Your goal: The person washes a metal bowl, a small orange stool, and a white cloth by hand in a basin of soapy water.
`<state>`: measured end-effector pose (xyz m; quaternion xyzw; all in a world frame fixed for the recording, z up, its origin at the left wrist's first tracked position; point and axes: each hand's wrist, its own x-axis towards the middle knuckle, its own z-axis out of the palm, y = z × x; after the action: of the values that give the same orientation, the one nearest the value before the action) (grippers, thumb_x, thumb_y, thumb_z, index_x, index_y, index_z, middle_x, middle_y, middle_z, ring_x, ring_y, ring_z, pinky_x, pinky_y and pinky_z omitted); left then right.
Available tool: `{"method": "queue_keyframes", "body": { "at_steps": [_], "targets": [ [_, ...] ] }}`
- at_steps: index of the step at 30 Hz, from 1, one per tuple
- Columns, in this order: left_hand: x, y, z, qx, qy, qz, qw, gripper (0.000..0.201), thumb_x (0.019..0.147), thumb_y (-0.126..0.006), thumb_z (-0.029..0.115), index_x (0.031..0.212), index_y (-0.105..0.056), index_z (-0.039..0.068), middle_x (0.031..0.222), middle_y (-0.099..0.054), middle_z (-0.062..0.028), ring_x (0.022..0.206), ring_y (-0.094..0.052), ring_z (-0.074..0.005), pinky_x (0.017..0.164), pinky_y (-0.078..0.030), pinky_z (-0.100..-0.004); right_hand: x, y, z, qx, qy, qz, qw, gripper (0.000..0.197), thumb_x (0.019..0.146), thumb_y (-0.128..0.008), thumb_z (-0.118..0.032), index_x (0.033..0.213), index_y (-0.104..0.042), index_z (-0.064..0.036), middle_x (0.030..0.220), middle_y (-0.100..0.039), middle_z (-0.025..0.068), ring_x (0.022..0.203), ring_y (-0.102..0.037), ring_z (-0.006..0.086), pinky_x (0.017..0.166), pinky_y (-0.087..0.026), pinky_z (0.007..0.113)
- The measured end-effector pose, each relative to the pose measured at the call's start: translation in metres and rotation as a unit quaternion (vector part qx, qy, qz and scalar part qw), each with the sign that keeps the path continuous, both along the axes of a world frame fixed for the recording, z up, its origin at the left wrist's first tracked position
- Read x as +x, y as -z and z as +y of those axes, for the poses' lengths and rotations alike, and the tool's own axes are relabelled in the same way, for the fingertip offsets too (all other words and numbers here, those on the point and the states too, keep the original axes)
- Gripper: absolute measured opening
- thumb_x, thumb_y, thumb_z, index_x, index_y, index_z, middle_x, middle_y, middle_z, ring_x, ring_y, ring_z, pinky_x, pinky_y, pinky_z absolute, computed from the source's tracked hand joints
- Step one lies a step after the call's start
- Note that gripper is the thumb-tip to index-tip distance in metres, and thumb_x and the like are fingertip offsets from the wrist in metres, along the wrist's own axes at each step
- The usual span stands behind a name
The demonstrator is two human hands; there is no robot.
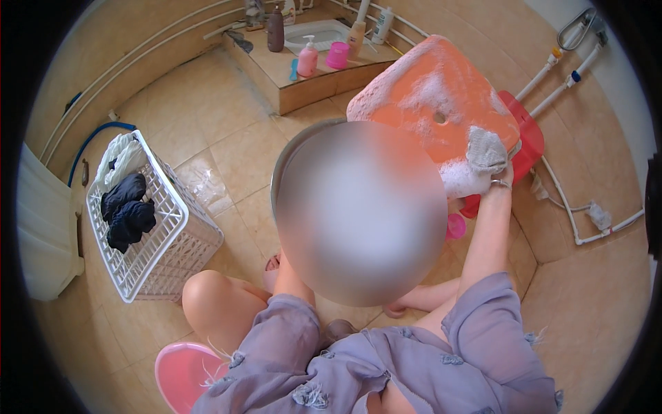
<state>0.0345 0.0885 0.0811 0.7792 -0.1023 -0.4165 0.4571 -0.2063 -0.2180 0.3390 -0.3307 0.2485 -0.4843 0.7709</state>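
An orange plastic stool seat (440, 90) with a small hole in its middle is tilted up ahead and to the right, streaked with white suds. At its near right corner my right hand (509, 172) is closed on a wet grey cloth (487, 150), its fingers mostly hidden by cloth and foam (462, 179). A metal ring or bracelet shows at that hand. My left forearm (295, 279) reaches up into a large blurred round patch, which hides the left hand. Beneath that patch, the rim of a metal basin (278, 169) shows at the upper left.
A white plastic basket (176, 241) with dark clothes (127, 214) lying on it stands at left. At the back, bottles (307, 58) and a pink cup (337, 55) sit on a tiled step. A red plastic object (527, 138) is behind the stool; a pink basin (181, 372) stands lower left.
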Motion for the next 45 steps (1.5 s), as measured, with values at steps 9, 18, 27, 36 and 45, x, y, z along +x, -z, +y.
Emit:
{"method": "queue_keyframes", "body": {
  "at_steps": [9, 18, 27, 36, 45],
  "targets": [
    [-0.006, 0.004, 0.002, -0.039, -0.028, 0.061, 0.997, 0.020, 0.082, -0.041, 0.014, 0.081, -0.056, 0.002, 0.068, -0.059, -0.0066, 0.050, -0.052, -0.0146, 0.043, -0.041, -0.0269, -0.040, -0.031, -0.017, -0.037, 0.064, -0.036, 0.997, 0.040, 0.088, -0.032, -0.026, 0.122, -0.037, -0.0037, 0.122, -0.042, 0.0111, 0.110, -0.042, 0.0270, 0.094, -0.034, 0.039],
    [-0.016, 0.011, -0.008, -0.006, 0.030, 0.047, 0.998, 0.017, 0.080, -0.043, 0.014, 0.084, -0.055, 0.003, 0.069, -0.059, -0.0068, 0.050, -0.052, -0.0143, 0.043, -0.041, -0.0264, -0.259, -0.079, -0.006, -0.105, 0.289, -0.056, 0.950, 0.041, 0.088, -0.030, -0.026, 0.122, -0.036, -0.0036, 0.124, -0.040, 0.0107, 0.112, -0.040, 0.0264, 0.095, -0.032, 0.038],
    [-0.018, 0.056, -0.005, 0.026, 0.132, 0.004, 0.991, 0.016, 0.082, -0.044, 0.012, 0.081, -0.055, 0.001, 0.063, -0.058, -0.0085, 0.043, -0.048, -0.0115, 0.036, -0.037, -0.0244, -0.449, 0.048, 0.071, 0.002, 0.530, -0.079, 0.844, 0.042, 0.088, -0.028, -0.026, 0.123, -0.035, -0.0036, 0.126, -0.038, 0.0103, 0.114, -0.037, 0.0258, 0.096, -0.031, 0.038],
    [-0.063, 0.034, 0.003, 0.187, 0.467, -0.316, 0.804, 0.025, 0.080, -0.047, 0.026, 0.085, -0.064, 0.009, 0.074, -0.064, -0.0053, 0.063, -0.060, -0.0160, 0.063, -0.046, -0.0292, -0.487, 0.164, 0.100, 0.122, 0.596, -0.088, 0.789, 0.040, 0.087, -0.029, -0.026, 0.118, -0.039, -0.0032, 0.121, -0.041, 0.0108, 0.110, -0.040, 0.0255, 0.093, -0.034, 0.038],
    [-0.084, 0.006, -0.006, 0.260, 0.512, -0.306, 0.760, 0.032, 0.079, -0.044, 0.038, 0.087, -0.064, 0.015, 0.085, -0.062, -0.0097, 0.083, -0.058, -0.0281, 0.074, -0.044, -0.0376, -0.490, 0.172, 0.043, 0.128, 0.625, -0.065, 0.767, 0.037, 0.085, -0.033, -0.026, 0.110, -0.045, -0.0025, 0.113, -0.047, 0.0118, 0.102, -0.046, 0.0253, 0.086, -0.038, 0.037]
  ]
}}
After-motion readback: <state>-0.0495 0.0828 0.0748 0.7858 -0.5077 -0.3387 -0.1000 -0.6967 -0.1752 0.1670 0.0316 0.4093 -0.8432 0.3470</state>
